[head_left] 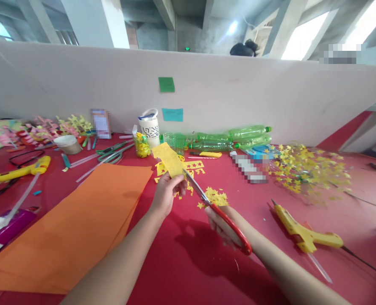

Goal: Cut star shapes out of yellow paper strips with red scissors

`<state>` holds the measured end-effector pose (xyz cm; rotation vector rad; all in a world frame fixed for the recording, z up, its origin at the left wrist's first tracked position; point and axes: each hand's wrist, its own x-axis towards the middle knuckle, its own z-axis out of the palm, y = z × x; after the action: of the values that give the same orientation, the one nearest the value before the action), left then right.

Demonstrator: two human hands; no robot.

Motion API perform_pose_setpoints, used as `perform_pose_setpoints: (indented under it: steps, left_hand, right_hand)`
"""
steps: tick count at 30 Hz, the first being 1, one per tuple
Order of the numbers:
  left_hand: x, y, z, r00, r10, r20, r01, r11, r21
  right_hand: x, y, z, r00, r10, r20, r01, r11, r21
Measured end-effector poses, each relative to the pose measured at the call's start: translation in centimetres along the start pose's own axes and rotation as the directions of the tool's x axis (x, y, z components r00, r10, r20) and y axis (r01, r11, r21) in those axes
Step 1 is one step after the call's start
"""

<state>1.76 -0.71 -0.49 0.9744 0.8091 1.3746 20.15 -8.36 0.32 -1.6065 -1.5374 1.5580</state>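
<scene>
My left hand (166,192) pinches a strip of yellow paper (170,160) by its lower end, above the red table. In my right hand (224,222) is a pair of scissors (229,226) with red handles, its fingers wrapped around them. The blade tips touch the right edge of the paper close to my left fingers. Below and behind my hands lie cut-out yellow stars (217,197) in a small heap and yellow paper scraps (196,165) with star-shaped holes.
Orange paper sheets (89,212) lie at the left. A yellow glue gun (302,231) rests at the right, below a bunch of star sprigs (305,169). Green plastic bottles (216,142), a white cup (150,130) and green-handled scissors (113,156) are along the back partition (111,80).
</scene>
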Motion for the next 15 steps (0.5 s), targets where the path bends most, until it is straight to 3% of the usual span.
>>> perform_pose_setpoints:
  steps: [11,15]
  left_hand:
    - [0.38,0.16,-0.57,0.998,0.020,-0.053,-0.022,0.999,-0.029]
    - [0.34,0.06,-0.40,0.999,-0.044,-0.018,0.042,0.994,-0.102]
  right_hand:
    - [0.05,-0.19,-0.14,1.000,0.006,-0.009,-0.006,1.000,-0.029]
    - [-0.18,-0.63,0.04,0.999,-0.019,-0.029,0.018,0.999,-0.046]
